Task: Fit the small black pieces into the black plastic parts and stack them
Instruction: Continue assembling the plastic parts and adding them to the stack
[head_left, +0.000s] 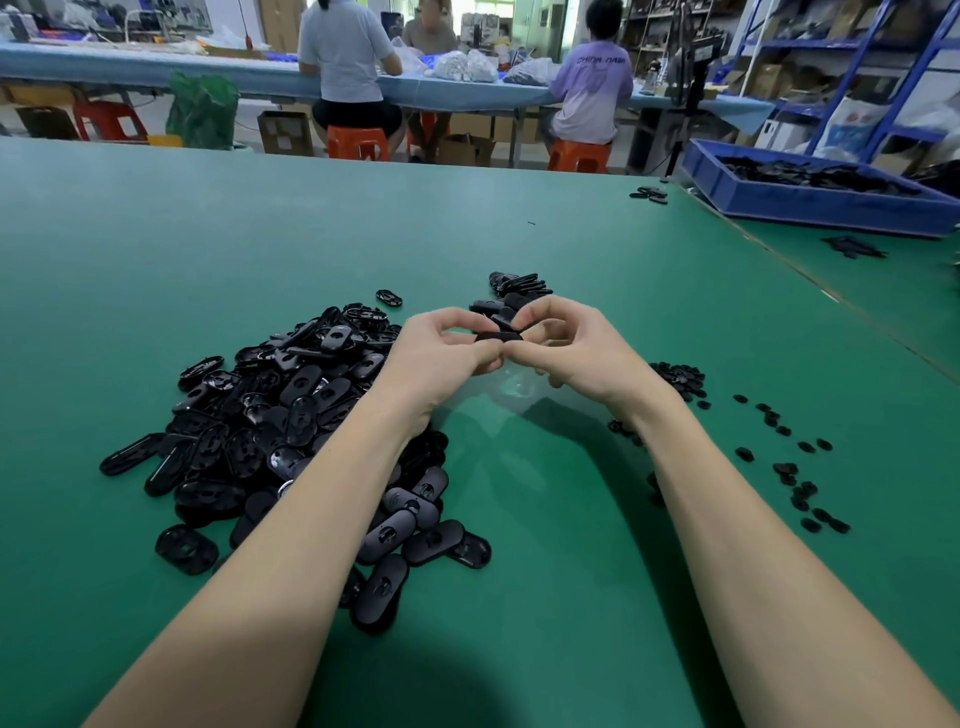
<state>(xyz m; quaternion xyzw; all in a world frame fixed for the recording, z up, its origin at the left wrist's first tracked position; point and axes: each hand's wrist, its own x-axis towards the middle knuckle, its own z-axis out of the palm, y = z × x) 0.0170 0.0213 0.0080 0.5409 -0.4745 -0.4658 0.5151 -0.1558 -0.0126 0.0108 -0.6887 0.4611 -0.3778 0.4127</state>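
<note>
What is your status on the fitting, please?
Left hand and right hand both grip one black part. Stack behind. Nothing in the way.

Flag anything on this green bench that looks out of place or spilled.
Nothing looks damaged. One oval black part lies alone beyond the big pile of black parts, and the small black pieces are strewn loosely on the right rather than heaped. Both hands, left hand and right hand, hold one part between them.

At the upper right of the frame, a seated person's purple shirt (592, 98) bears pale lettering across the back. It seems to read "CHINA NASA", though blurred.
</note>
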